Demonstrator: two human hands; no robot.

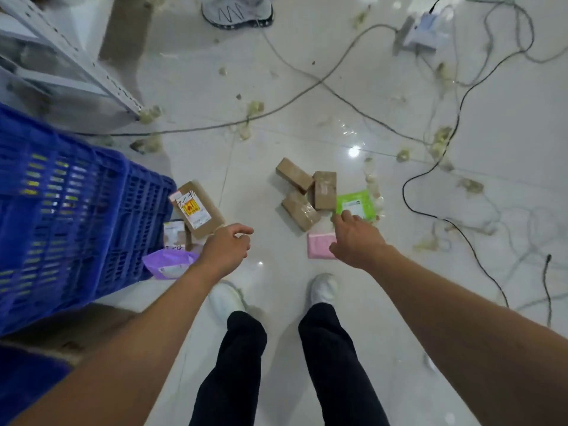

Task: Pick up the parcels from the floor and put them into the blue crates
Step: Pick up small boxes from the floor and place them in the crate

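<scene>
A blue crate (70, 210) stands at the left on the floor. Against its side leans a brown box with a yellow-red label (198, 209), and below that lie a small white parcel (173, 234) and a purple bag (169, 262). In the middle of the floor lie three brown boxes (307, 192), a green bag (358, 204) and a pink bag (319, 245). My left hand (226, 249) hangs empty just right of the labelled box, fingers loosely curled. My right hand (356, 238) reaches over the pink bag, fingertips at the green bag's edge, holding nothing.
Black and grey cables (430, 176) snake across the white tiled floor at the right and back, among scraps of yellowish foam. A metal shelf frame (76, 59) stands behind the crate. Another person's shoe (238, 10) is at the top. My own feet are below my hands.
</scene>
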